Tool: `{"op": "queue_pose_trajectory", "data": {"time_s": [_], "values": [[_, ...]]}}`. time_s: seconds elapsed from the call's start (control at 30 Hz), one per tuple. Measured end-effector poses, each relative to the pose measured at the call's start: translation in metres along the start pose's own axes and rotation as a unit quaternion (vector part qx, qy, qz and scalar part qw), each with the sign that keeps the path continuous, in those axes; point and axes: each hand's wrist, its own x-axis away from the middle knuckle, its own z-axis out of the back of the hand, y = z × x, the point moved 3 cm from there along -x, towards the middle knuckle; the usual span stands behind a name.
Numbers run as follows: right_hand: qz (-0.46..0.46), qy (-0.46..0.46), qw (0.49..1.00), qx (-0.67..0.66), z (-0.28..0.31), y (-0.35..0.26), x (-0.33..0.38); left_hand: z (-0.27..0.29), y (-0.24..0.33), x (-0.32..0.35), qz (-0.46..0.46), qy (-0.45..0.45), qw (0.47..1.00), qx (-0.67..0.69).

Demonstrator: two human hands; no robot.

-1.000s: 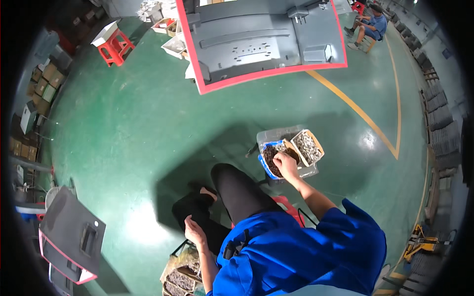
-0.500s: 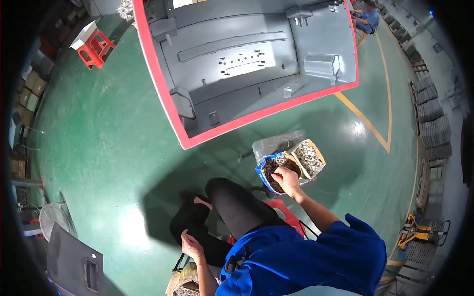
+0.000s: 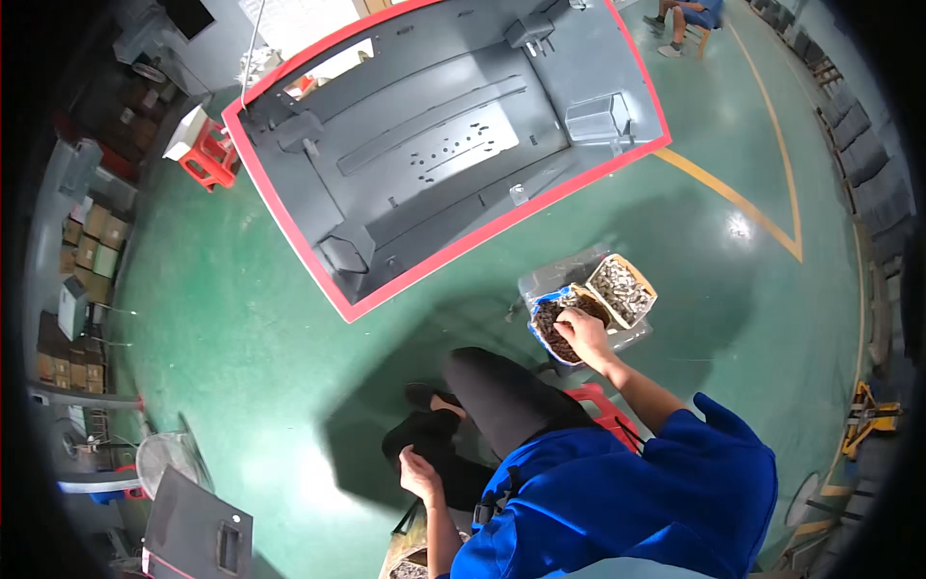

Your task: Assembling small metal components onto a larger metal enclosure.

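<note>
My right hand reaches into a blue-edged box of small dark pieces, too small to name. Its fingers are pinched together at the heap, and whatever is between them is hidden. Beside that box stands an open carton of small pale metal pieces. Over my left thigh, my left hand is held with fingers curled together; I cannot make out what is in it. Ahead of me stands a large grey metal housing with a pinkish-red rim, its open side toward me.
Both boxes rest on a plastic-wrapped support. Another open bag sits by my left forearm. A dark panel and a fan stand lower left, a red stool upper left. A seated person is far right.
The whole view has shifted, so the housing shows farther left and the boxes farther right. My right hand stays at the dark pieces; my left hand stays curled over my thigh.
</note>
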Motion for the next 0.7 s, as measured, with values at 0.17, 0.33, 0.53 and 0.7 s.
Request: {"op": "queue_pose_trajectory", "data": {"time_s": [0.17,0.33,0.53,0.7], "values": [[-0.021,0.011,1.0,-0.003,0.009,-0.004,0.006,0.011,0.015,-0.003,-0.029,-0.014,0.999,-0.019],[-0.014,0.018,1.0,0.02,0.008,0.005,0.01,0.012,0.011,0.005,-0.022,-0.022,0.999,-0.024],[-0.015,-0.005,0.999,0.04,-0.001,0.015,0.014,-0.004,-0.004,0.012,-0.03,-0.071,0.995,-0.064],[-0.003,-0.007,0.997,0.075,-0.004,0.022,0.019,-0.018,-0.021,0.019,-0.002,-0.135,0.982,-0.134]]}}
